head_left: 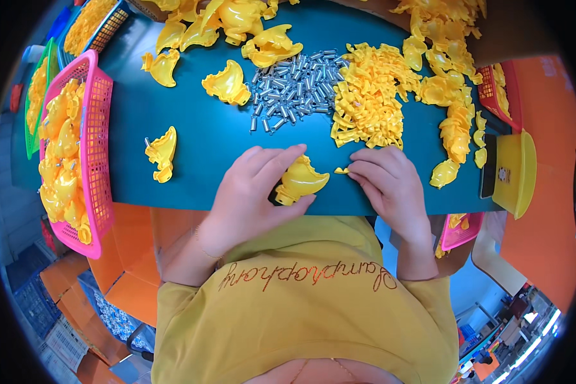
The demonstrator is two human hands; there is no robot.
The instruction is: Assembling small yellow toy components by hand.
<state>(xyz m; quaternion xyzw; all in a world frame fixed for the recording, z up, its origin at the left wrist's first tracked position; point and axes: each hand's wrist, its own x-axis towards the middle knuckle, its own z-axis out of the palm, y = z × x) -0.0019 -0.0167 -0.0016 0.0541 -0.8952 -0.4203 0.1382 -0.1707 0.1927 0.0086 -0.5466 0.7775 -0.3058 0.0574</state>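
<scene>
Near the table's front edge my left hand is closed round a yellow plastic shell half, thumb below and fingers above. Just to its right, my right hand pinches a small yellow plastic piece between thumb and fingertips; the piece is apart from the shell. Beyond my hands lies a heap of small metal springs. Touching its right side is a pile of small yellow pieces, nearest my right hand. A loose shell half with a metal bit at its edge lies left of my left hand.
A pink basket filled with yellow parts stands at the left table edge. More yellow shells spread along the right side, others along the back. A yellow bin and a red basket stand at the right.
</scene>
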